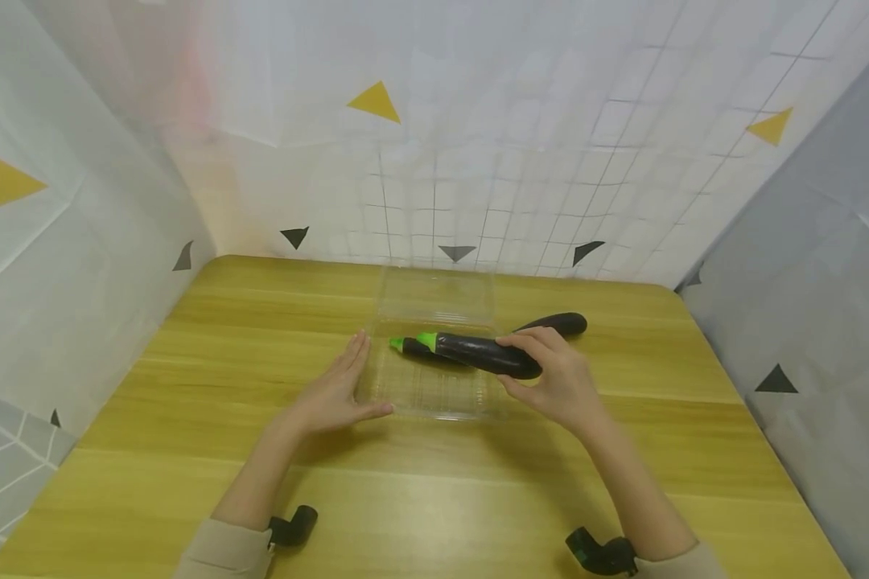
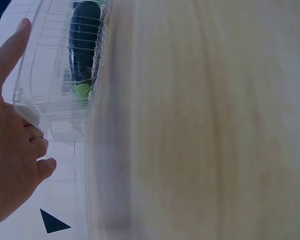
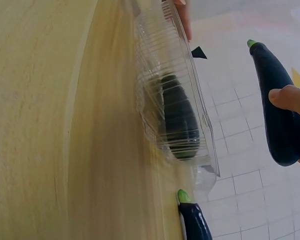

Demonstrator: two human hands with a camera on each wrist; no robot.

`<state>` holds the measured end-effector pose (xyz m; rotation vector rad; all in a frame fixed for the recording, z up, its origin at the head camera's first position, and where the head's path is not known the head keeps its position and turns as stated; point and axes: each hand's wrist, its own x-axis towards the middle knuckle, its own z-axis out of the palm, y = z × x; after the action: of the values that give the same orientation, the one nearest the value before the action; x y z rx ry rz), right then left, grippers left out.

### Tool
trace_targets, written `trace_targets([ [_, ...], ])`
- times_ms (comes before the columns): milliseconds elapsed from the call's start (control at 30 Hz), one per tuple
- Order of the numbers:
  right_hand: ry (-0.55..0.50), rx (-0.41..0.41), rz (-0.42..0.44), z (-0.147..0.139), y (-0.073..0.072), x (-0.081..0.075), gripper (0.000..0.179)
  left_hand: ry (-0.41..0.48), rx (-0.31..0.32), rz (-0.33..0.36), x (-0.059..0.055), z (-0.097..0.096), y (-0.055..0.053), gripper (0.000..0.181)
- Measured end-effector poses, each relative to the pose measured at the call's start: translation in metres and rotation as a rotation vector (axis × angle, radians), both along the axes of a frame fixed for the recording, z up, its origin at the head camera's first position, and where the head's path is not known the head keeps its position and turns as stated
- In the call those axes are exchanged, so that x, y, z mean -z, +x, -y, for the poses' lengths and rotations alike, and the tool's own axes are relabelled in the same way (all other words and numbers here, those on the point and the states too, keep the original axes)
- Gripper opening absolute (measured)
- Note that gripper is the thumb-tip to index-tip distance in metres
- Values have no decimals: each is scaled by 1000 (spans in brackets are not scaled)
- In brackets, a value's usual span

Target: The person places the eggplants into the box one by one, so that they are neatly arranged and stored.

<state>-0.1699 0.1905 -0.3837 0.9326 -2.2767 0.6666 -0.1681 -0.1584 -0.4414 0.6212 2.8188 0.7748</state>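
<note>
A clear plastic clamshell box [image 1: 434, 408] stands on the table with its lid [image 1: 434, 291] folded open toward the back. Inside lies one dark eggplant [image 2: 84, 45], seen through the box wall in the left wrist view. My right hand [image 1: 563, 382] grips a second eggplant [image 3: 275, 110] between thumb and fingers and holds it above the box, its green stem end pointing left. At the box's left side, my left hand [image 1: 333, 394] rests with thumb and fingers spread along the edge. A third eggplant [image 1: 570, 324] lies right of the box, partly hidden behind my right hand.
The wood-grain table [image 1: 420, 498] is bounded by a pale sheet wall [image 1: 319, 193] at the back and by side walls left and right. Black wrist mounts [image 1: 295, 527] show near both sleeves.
</note>
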Motion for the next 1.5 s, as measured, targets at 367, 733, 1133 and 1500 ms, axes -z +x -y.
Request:
trace_targets([
  [367, -4, -28, 39, 6, -2, 4, 52, 4, -7, 2, -1, -1, 1, 117],
  [733, -5, -31, 110, 20, -7, 12, 50, 1, -9, 2, 0, -1, -1, 117],
  [1133, 8, -7, 210, 39, -11, 18, 49, 4, -2, 2, 1, 1, -1, 121],
  [1500, 21, -46, 170, 54, -16, 32, 50, 2, 5, 0, -3, 0, 0, 121],
])
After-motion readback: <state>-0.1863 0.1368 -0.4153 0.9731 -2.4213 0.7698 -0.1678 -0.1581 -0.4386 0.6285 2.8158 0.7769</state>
